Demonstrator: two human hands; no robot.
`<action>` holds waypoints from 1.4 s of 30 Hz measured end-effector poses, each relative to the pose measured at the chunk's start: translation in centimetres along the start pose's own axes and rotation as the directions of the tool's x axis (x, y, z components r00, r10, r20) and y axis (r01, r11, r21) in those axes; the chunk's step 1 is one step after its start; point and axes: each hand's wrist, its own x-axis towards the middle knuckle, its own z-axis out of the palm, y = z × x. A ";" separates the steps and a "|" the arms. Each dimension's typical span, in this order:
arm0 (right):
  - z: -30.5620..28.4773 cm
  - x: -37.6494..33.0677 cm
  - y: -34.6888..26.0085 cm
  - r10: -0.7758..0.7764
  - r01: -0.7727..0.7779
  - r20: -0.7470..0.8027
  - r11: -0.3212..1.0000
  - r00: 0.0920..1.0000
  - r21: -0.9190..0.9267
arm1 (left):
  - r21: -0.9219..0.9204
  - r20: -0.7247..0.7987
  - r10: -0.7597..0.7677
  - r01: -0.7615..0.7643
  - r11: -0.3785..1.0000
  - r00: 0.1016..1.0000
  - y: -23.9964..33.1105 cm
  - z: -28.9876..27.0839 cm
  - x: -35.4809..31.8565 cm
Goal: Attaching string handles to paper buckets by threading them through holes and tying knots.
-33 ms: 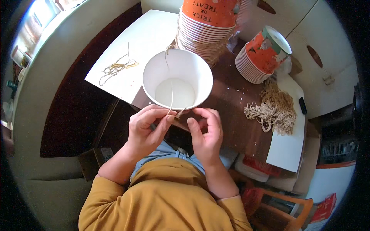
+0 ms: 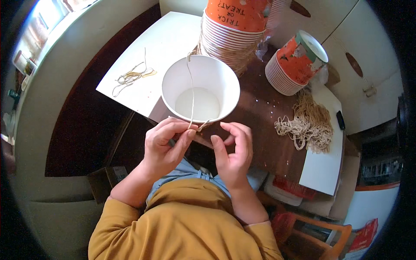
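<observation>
A white paper bucket (image 2: 223,82) stands in front of me at the table's near edge, its mouth toward me. A thin cream string (image 2: 192,93) runs from a knot at its far rim across the opening to the near rim. My left hand (image 2: 167,143) pinches this string between thumb and forefinger, just outside the near rim. Beside those fingertips a short string end (image 2: 203,125) sticks up at the near rim. My right hand (image 2: 236,151) is close to the rim on the right, thumb and curled fingers apart, with nothing in it.
Behind the bucket rises a tall stack of orange-printed buckets (image 2: 234,19). A shorter stack (image 2: 286,71) leans at the right. A heap of cream strings (image 2: 310,125) lies on the right, near a black object (image 2: 340,120). More loose strings (image 2: 132,77) rest on the white board (image 2: 164,39).
My right hand's fingertips have moved slightly away from the bucket's near rim. The string across the opening now shows as one straighter line.
</observation>
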 end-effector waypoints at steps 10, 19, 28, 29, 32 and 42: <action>2.1 0.9 0.2 -0.527 0.521 -0.042 0.847 0.849 -0.104 | 0.083 0.002 0.201 -0.200 0.976 0.980 1.4 -0.6 0.0; 0.1 1.1 0.1 -0.439 0.455 0.120 0.869 0.891 -0.197 | -0.629 0.083 0.092 -0.019 0.778 0.992 0.4 -0.9 1.1; -5.3 10.4 -1.7 -0.289 0.387 0.293 0.845 0.911 -0.369 | -0.868 0.299 0.257 0.150 0.473 0.919 -2.0 -1.0 3.2; -5.6 12.2 -0.7 -0.169 0.289 0.316 0.875 0.934 -0.387 | -0.874 0.307 0.275 0.155 0.461 0.911 -1.7 -0.8 3.5; -4.9 16.3 2.0 0.243 0.162 0.492 0.747 0.836 -0.645 | -0.847 0.328 0.407 0.074 0.527 0.853 -2.1 -0.7 4.0; -7.1 13.9 -4.5 -0.807 0.802 0.177 0.484 0.564 -0.349 | -0.596 0.171 -0.009 0.111 0.795 0.985 -2.4 -4.8 8.8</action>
